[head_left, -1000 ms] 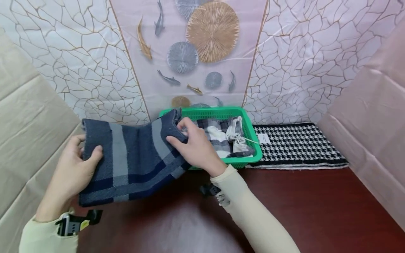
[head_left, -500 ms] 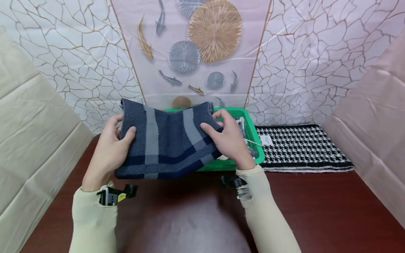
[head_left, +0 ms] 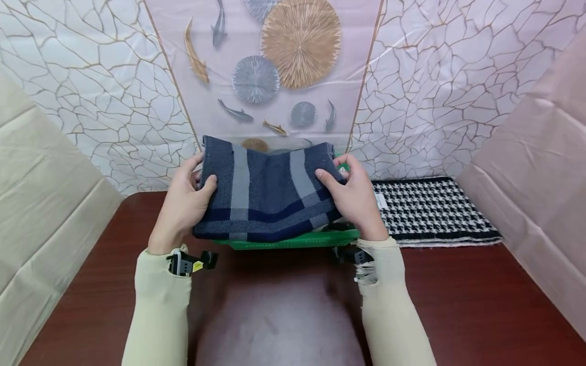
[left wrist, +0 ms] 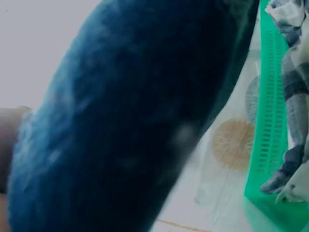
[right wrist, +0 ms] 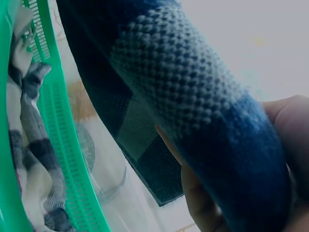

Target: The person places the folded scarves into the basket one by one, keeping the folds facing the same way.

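A folded blue-grey plaid scarf (head_left: pixel 270 188) is held up between both hands, sagging a little in its middle. My left hand (head_left: pixel 185 198) pinches its left end, thumb on the near face and fingers behind. At the opposite end, my right hand (head_left: pixel 354 195) grips it the same way; the right wrist view shows fingers (right wrist: pixel 195 198) wrapped behind the thick fold. In the head view the scarf overlaps most of a green plastic basket (head_left: pixel 293 241). Inside that basket, both wrist views show a grey, white and black checked cloth (right wrist: pixel 36 159), mostly hidden from the head view.
To the basket's right lies a folded black-and-white houndstooth cloth (head_left: pixel 430 208) with a white label (head_left: pixel 381 200). A dark red-brown table (head_left: pixel 480 300) carries everything. Patterned sheeting (head_left: pixel 426 91) stands behind, and beige panels (head_left: pixel 46 213) close in both sides.
Both hands have carried the scarf rightward and slightly away from me, from the left of the basket to in front of and over it. The grip looks the same.
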Demonstrator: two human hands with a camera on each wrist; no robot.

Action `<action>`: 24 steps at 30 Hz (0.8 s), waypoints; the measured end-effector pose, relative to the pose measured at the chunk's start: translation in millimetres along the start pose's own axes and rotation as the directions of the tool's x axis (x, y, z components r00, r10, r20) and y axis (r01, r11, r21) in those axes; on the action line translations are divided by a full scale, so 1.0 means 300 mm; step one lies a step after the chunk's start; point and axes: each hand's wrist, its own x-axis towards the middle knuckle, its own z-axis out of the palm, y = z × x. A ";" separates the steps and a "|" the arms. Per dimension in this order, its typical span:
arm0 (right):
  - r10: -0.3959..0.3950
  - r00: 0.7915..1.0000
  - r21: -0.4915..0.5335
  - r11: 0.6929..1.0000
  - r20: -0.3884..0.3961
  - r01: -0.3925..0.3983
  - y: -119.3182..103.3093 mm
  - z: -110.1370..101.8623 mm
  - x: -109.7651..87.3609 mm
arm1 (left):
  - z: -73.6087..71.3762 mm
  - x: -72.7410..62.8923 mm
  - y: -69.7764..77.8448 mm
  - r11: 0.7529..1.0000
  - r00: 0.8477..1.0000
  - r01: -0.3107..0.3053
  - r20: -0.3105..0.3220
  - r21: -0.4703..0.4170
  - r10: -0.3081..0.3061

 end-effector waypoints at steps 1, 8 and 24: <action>0.004 1.000 0.011 1.000 -0.008 -0.003 0.007 -0.005 0.002 | 0.004 0.004 -0.004 1.000 1.000 0.004 0.000 -0.018 -0.004; -0.010 0.999 0.118 0.993 -0.041 0.014 0.043 -0.017 0.025 | 0.047 0.041 -0.045 0.989 0.990 0.001 -0.139 -0.151 -0.022; 0.008 0.997 0.136 0.991 -0.074 0.002 0.070 -0.036 0.041 | 0.095 0.074 -0.078 0.967 0.976 -0.127 -0.202 -0.219 0.082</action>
